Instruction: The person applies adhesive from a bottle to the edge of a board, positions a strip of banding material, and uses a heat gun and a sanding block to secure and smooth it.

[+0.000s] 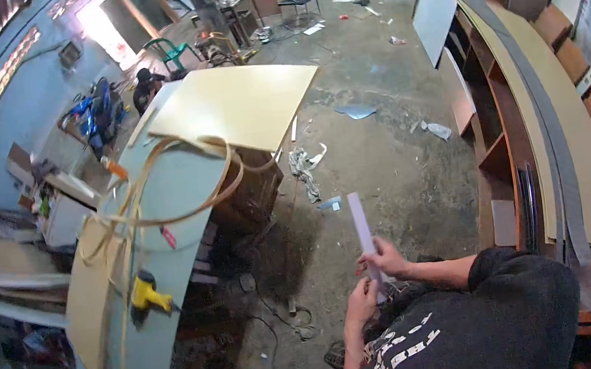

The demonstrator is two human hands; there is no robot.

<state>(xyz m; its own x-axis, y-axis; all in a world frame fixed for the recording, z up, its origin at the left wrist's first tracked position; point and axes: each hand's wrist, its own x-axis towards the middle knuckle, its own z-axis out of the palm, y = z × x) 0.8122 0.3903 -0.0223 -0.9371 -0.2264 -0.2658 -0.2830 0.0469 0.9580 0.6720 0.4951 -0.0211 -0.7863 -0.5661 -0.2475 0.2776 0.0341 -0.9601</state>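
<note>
A narrow, flat, pale lavender-white strip (pixel 359 215) stands roughly upright in front of my body, its upper end pointing away from me. My right hand (pixel 391 260) is closed around its middle, thumb lying along the face. Lower down, my left hand (pixel 362 301) has its fingers curled against the strip near its bottom end. A small red bit shows between the hands, too small to name.
On the left, a long workbench (pixel 183 172) carries a cream panel (pixel 241 101), coiled edging strip (pixel 232 182) and a yellow power drill (pixel 148 295). Brown shelving (pixel 484 91) with leaning boards stands at right. Cloth scraps (pixel 302 170) and a cable (pixel 271 325) lie on the floor. A person (pixel 146 88) is low behind the bench.
</note>
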